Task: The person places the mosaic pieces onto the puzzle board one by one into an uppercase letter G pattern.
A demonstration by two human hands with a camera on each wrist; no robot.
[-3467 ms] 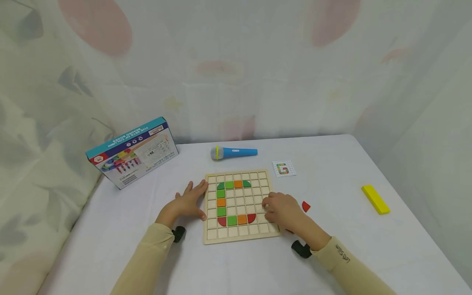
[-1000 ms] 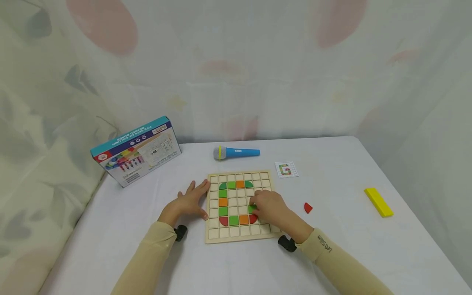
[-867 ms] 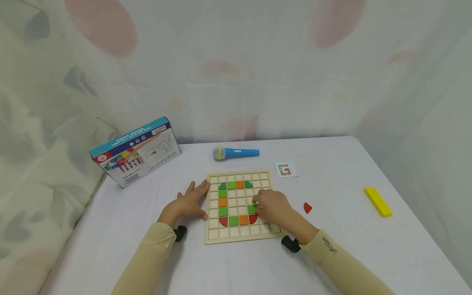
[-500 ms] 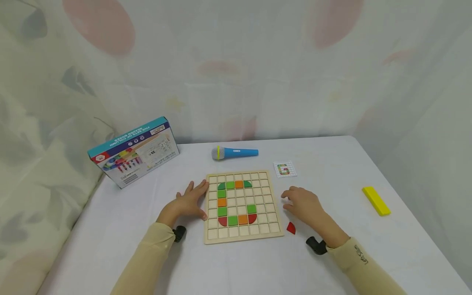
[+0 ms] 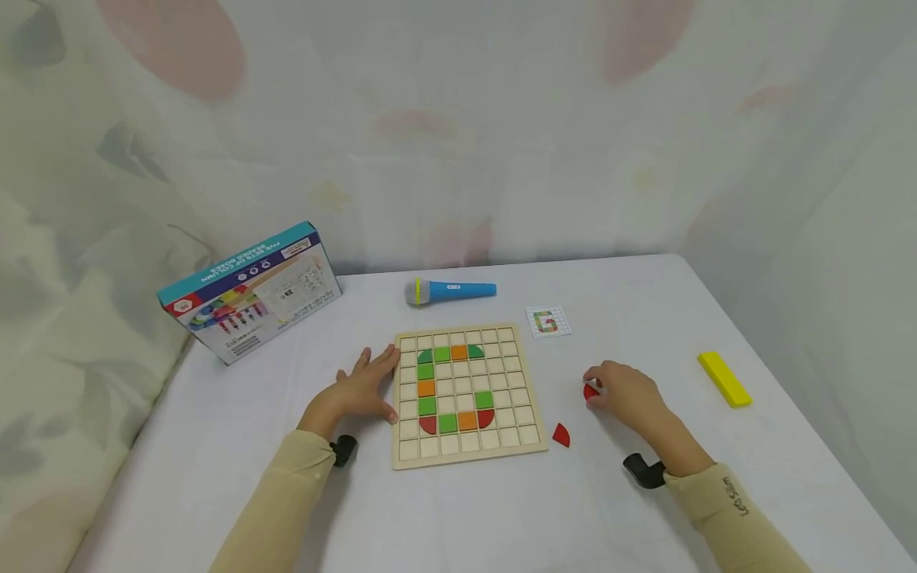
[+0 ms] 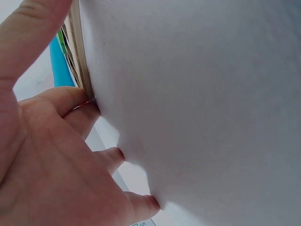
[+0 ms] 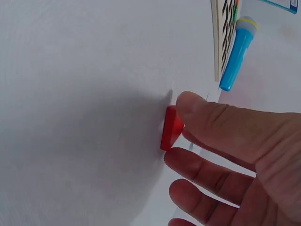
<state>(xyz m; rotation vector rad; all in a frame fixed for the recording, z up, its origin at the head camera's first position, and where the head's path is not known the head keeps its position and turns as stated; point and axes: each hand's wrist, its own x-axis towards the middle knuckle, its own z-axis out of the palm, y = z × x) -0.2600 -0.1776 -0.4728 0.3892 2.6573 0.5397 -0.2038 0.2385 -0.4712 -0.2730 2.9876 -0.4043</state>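
Observation:
My left hand (image 5: 357, 391) is spread out beside the wooden grid board (image 5: 469, 461), its fingertips and thumb touching the left edge. On the board, green, orange and red tiles form a curved outline, with a green square tile (image 5: 484, 399) above a red quarter-circle at its right end. Right of the board, my right hand (image 5: 627, 395) pinches a red quarter-circle tile (image 7: 170, 129) between thumb and fingers, low at the tabletop. The tile stands tilted on edge in the right wrist view. Another red quarter-circle tile (image 5: 562, 435) lies near the board's lower right corner.
A small pattern card (image 5: 548, 321) showing a coloured G lies behind the board's right corner. The blue toy microphone (image 5: 458, 291) lies at the back. A printed box (image 5: 251, 294) stands at the left; a yellow block (image 5: 724, 380) lies at the far right.
My right hand has set a green square tile on the board, let go, and moved right to a red quarter-circle tile. The left hand has stayed at the board's edge.

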